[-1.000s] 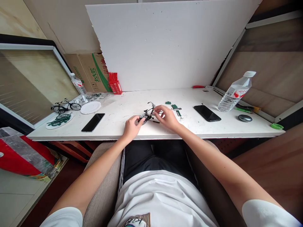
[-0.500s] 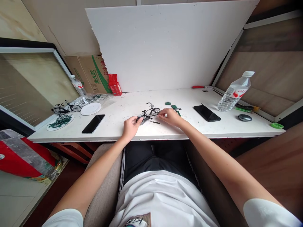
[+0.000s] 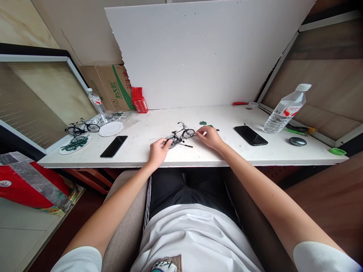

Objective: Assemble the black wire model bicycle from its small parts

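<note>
A small black model bicycle [image 3: 181, 135] stands on the white table, leaning a little. My left hand [image 3: 159, 152] pinches it at the rear wheel, and its fingers cover part of that wheel. My right hand [image 3: 210, 136] is closed, thumb and index fingertips at the outer edge of the front wheel [image 3: 188, 133]. A thin black rod-like piece [image 3: 186, 146] lies on the table just below the bicycle. Behind my right hand are small green pieces [image 3: 203, 122], partly hidden by the fingers.
At left are a second model bicycle [image 3: 82, 127], white discs [image 3: 111, 129], a phone [image 3: 114, 146] and a red box [image 3: 140, 100]. On the right, another phone [image 3: 250, 135], a water bottle [image 3: 286, 109], a round dark object [image 3: 297, 141] and a green cap [image 3: 338, 151]. A white board [image 3: 210, 53] rises behind.
The view has shifted slightly. My right hand has moved a little up and right along the front wheel's edge, covering more of the green pieces. My left hand keeps its hold.
</note>
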